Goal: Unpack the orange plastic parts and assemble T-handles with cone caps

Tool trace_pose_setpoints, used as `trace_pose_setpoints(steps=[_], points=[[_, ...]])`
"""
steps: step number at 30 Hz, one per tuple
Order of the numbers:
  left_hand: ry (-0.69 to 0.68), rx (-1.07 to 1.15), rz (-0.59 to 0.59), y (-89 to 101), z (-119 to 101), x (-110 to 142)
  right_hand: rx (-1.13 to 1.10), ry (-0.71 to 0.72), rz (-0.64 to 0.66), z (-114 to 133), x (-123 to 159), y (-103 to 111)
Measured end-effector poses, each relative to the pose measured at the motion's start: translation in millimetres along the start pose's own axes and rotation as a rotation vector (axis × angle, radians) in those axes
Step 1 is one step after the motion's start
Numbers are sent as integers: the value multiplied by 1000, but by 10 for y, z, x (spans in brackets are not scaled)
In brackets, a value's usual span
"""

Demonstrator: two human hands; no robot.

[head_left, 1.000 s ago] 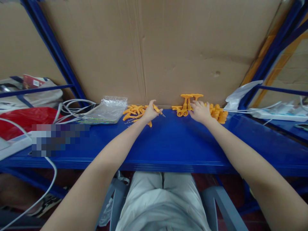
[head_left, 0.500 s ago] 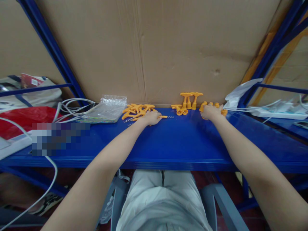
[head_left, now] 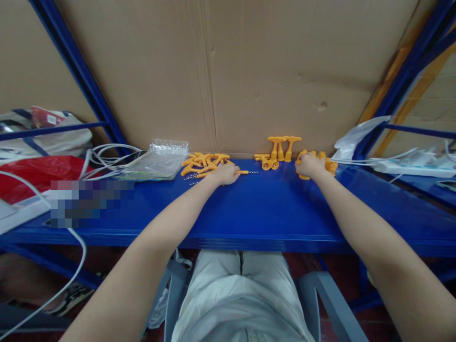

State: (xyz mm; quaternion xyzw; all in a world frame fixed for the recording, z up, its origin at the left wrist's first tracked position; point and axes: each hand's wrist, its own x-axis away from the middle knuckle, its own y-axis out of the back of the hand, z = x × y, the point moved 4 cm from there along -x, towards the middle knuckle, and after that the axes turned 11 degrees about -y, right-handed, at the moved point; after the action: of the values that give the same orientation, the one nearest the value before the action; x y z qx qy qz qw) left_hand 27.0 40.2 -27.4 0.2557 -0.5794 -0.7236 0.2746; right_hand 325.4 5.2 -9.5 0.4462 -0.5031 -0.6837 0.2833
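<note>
My left hand [head_left: 227, 174] is closed round an orange corkscrew [head_left: 243, 172]. Its threaded shaft and thin metal spiral stick out to the right, while its handle is hidden in my palm. Left of that hand lies a heap of more orange corkscrews [head_left: 199, 163], several metal spirals pointing left. At the right, my right hand [head_left: 310, 165] has its fingers closed down among a cluster of orange corkscrew sleeves [head_left: 331, 166]; the fingertips seem to grip one, mostly hidden. Between the hands, assembled T-shaped corkscrews [head_left: 292, 148] stand upright, with others lying beside them, open ends towards me.
A cardboard sheet [head_left: 267, 71] backs the blue table [head_left: 256, 213]. On the left are plastic bags [head_left: 160, 159], white cables [head_left: 107, 152] and a red bag [head_left: 42, 173]. A white power strip [head_left: 413, 167] lies at the right, near a blue rack post [head_left: 402, 80].
My right hand has moved right, from the standing corkscrews to the sleeve cluster. My left hand has lowered, turning its corkscrew to point right. Over the last half second both hands have barely moved.
</note>
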Motion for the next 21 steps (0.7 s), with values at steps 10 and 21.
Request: trace_pose_setpoints(steps=[10, 21], points=[[17, 4, 14, 41, -46, 31, 37, 125, 140, 147, 123, -2], [86, 34, 27, 51, -58, 30, -48, 355, -11, 425, 311, 186]])
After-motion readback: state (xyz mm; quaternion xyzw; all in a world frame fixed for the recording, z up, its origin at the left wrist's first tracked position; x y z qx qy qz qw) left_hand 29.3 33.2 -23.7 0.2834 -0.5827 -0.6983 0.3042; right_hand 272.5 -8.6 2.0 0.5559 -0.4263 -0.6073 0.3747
